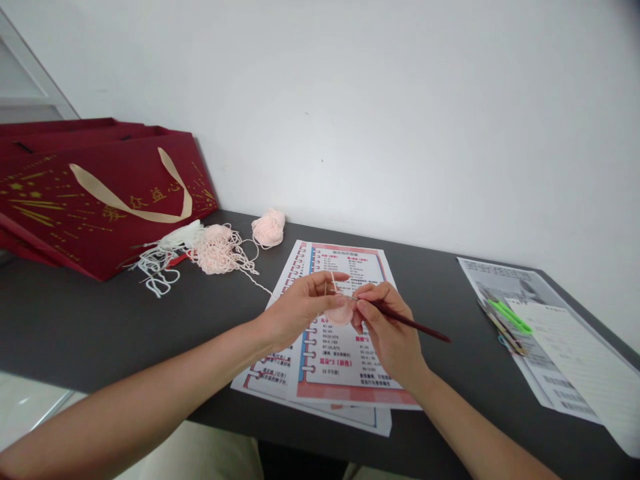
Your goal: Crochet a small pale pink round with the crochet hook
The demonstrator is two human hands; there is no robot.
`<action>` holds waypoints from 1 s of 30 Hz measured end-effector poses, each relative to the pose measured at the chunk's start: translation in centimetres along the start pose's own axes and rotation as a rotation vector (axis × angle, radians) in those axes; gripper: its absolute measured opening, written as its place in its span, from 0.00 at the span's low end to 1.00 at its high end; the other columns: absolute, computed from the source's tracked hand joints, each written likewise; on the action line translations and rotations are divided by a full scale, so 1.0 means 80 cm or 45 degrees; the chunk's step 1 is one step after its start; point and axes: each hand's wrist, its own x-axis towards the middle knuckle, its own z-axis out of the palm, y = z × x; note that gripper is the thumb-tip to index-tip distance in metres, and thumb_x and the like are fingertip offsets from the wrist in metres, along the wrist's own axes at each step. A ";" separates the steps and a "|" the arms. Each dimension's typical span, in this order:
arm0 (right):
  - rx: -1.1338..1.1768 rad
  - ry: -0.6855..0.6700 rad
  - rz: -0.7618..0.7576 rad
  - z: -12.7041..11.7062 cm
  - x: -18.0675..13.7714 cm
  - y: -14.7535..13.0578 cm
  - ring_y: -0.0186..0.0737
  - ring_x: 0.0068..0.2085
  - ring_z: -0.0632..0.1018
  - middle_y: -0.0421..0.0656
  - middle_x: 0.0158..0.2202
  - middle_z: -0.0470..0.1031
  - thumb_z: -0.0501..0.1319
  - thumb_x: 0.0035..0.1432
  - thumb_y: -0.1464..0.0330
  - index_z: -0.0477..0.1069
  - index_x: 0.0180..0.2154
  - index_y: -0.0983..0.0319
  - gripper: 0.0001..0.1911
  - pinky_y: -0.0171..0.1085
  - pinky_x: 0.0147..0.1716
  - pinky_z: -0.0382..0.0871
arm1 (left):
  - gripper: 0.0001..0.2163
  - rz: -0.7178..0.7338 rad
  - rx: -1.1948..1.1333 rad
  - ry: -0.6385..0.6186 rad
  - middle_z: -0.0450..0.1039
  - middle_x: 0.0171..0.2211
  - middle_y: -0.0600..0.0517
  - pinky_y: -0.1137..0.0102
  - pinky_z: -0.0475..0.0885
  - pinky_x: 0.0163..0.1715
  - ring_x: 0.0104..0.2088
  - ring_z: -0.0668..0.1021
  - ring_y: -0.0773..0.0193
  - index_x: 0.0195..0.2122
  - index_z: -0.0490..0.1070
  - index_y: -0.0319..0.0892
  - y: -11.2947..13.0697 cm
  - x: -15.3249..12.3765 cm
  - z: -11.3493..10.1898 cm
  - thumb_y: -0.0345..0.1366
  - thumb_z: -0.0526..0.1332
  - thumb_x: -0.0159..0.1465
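My right hand (381,317) grips a crochet hook (415,325) by its dark reddish-brown handle, the metal tip pointing left into the stitches. Between my hands hangs a small round pale-pink crochet piece (340,312), pinched at its upper left by my left hand (300,303). A strand of pink yarn (333,281) runs up over the raised index finger of that hand. Both hands are above the printed pattern sheets (345,390) on the dark table. The hook's very tip and the left fingers' far side are partly hidden.
Left of the sheets lie a loose pink yarn tangle (219,252), a pink yarn ball (269,228) and white yarn (165,257). Dark red gift bags (100,233) lean behind them. Papers (565,333) with a bright green tool (511,316) lie at the right.
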 end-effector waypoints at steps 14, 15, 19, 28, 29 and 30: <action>-0.151 -0.007 -0.092 -0.011 0.003 -0.013 0.28 0.23 0.71 0.38 0.34 0.69 0.62 0.57 0.73 0.70 0.31 0.58 0.05 0.32 0.21 0.62 | 0.20 -0.069 0.121 -0.031 0.69 0.24 0.57 0.72 0.61 0.30 0.25 0.71 0.72 0.48 0.70 0.38 0.012 0.005 -0.012 0.31 0.67 0.52; -0.161 -0.010 -0.096 -0.012 0.004 -0.014 0.28 0.23 0.71 0.38 0.34 0.69 0.62 0.57 0.74 0.70 0.31 0.58 0.05 0.32 0.21 0.62 | 0.20 -0.071 0.129 -0.040 0.69 0.24 0.57 0.72 0.61 0.29 0.25 0.71 0.72 0.48 0.70 0.38 0.013 0.005 -0.013 0.31 0.67 0.52; -0.196 -0.049 -0.098 -0.015 0.005 -0.018 0.27 0.23 0.70 0.38 0.34 0.69 0.61 0.57 0.75 0.70 0.32 0.58 0.06 0.32 0.20 0.62 | 0.20 -0.054 0.179 -0.109 0.69 0.25 0.57 0.73 0.61 0.29 0.25 0.70 0.73 0.48 0.69 0.38 0.016 0.005 -0.018 0.30 0.66 0.53; -0.239 -0.174 -0.084 -0.023 0.008 -0.029 0.27 0.23 0.70 0.39 0.34 0.70 0.62 0.55 0.77 0.70 0.31 0.58 0.07 0.31 0.19 0.63 | 0.19 -0.109 0.220 -0.240 0.68 0.24 0.58 0.73 0.60 0.27 0.24 0.69 0.73 0.48 0.69 0.37 0.028 0.002 -0.021 0.28 0.65 0.54; -0.241 -0.191 -0.072 -0.024 0.008 -0.030 0.27 0.23 0.70 0.39 0.34 0.70 0.62 0.55 0.76 0.70 0.31 0.59 0.07 0.31 0.19 0.64 | 0.19 -0.124 0.222 -0.257 0.67 0.23 0.58 0.73 0.60 0.27 0.24 0.69 0.73 0.48 0.69 0.37 0.029 0.002 -0.021 0.27 0.65 0.54; -0.245 -0.205 -0.054 -0.025 0.008 -0.032 0.27 0.23 0.70 0.39 0.34 0.70 0.63 0.54 0.76 0.71 0.31 0.59 0.06 0.31 0.19 0.64 | 0.19 -0.140 0.225 -0.276 0.67 0.23 0.58 0.73 0.60 0.27 0.24 0.69 0.73 0.48 0.69 0.37 0.030 0.002 -0.022 0.27 0.64 0.54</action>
